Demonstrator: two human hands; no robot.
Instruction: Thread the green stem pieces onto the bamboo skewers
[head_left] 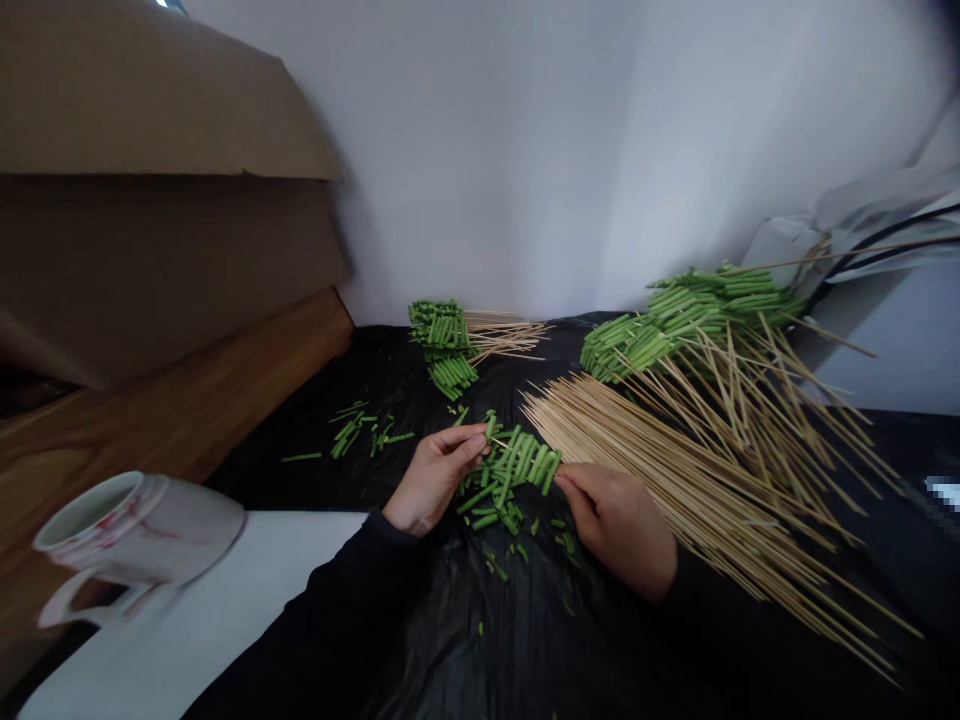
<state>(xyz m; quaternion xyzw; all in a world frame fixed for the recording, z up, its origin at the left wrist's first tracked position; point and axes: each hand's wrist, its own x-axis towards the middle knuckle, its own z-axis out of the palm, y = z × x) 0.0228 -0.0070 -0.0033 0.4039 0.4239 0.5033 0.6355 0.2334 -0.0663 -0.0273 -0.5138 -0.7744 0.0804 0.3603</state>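
Here's the left hand (435,475), thumb and forefinger pinching a short green stem piece (490,428) at one end of a thin wooden skewer threaded with green stems (529,460); the right hand (622,520) pinches just past the row, all mid-way across the black plastic-covered surface (469,680). Pale wooden sticks (652,460) fan out toward the right edge.

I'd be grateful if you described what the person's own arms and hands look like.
The left sleeve and the right sleeve are long and dark, apparently black, with no markings that I can make out. The left hand and the right hand are bare, without gloves.
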